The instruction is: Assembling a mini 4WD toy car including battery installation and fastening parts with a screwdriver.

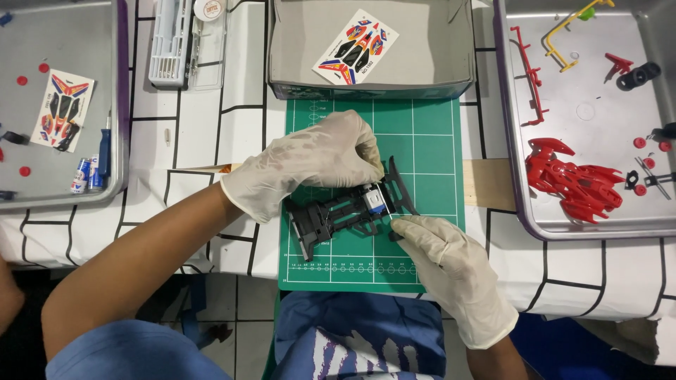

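White cloth with a black brick-line pattern covers the worktop (211, 134), and a green cutting mat (429, 148) sits in the middle of it. On the mat lies a black toy car chassis (338, 214) with a small silver-and-blue motor (374, 201) at its right end. Both hands are in pale latex gloves. The left hand (317, 158) comes in from above and is closed around the chassis near the motor, fingers pinching down on it. The right hand (440, 246) rests on the mat just beside the chassis — its fingertips are pinched on a small black part (396, 237) at the lower right edge.

Behind the mat there's an open grey cardboard box (436, 63) with a colourful sticker sheet (355, 46) lying inside. Off to the right, a metal tray (598, 98) holds a red car body shell (574, 179), red and yellow plastic sprues, and some little red bits. Another tray (63, 42) on the left has a second sticker sheet (62, 109), two small batteries (88, 174) and a blue screwdriver (104, 151) — well apart from the hands.
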